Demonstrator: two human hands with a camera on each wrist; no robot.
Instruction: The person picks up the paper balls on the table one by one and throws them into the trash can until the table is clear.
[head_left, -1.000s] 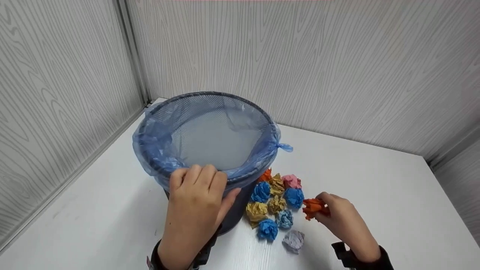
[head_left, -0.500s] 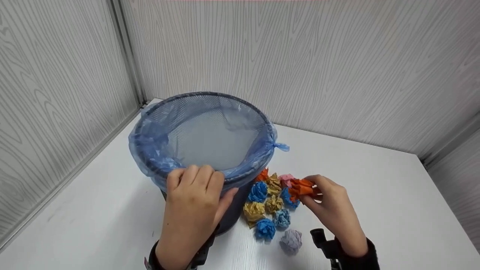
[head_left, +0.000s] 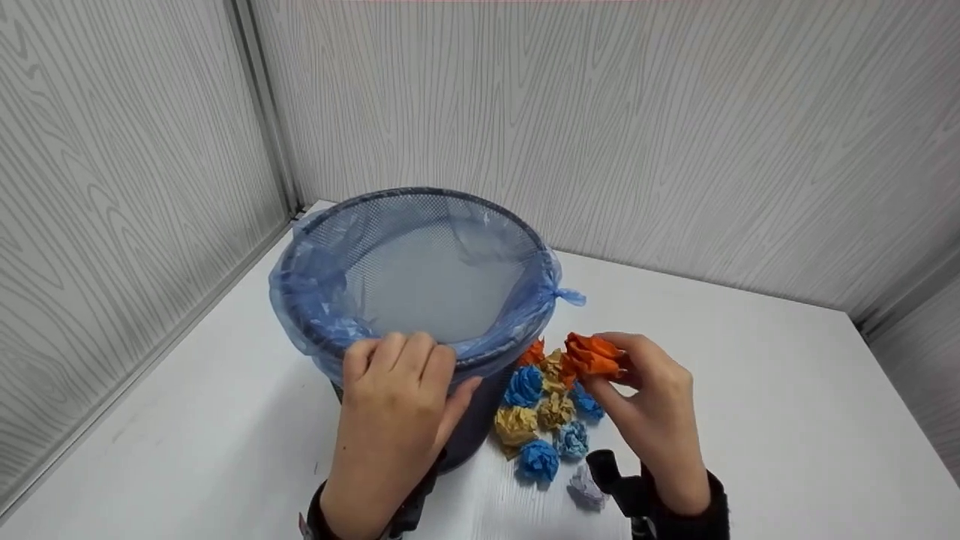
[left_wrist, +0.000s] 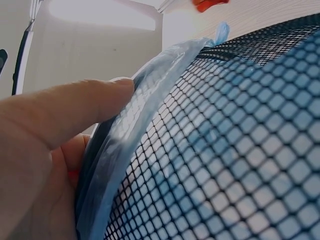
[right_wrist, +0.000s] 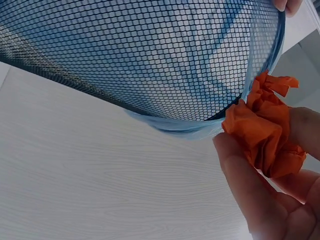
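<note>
Head view: right hand (head_left: 645, 397) pinches orange paper (head_left: 592, 354); left hand (head_left: 394, 390) grips bin rim (head_left: 457, 351) (bag-lined).

pink paper ball: hidden behind right hand (head_left: 649, 390) | bin (head_left: 480, 420) base: hidden by left hand (head_left: 394, 397)

We see a small staged work corner, more like a test booth than a home: a plain white table (head_left: 787, 390) stands closed in by pale wood-grain panels (head_left: 637, 135), which meet at a metal strip (head_left: 262, 112) in the corner.
</note>
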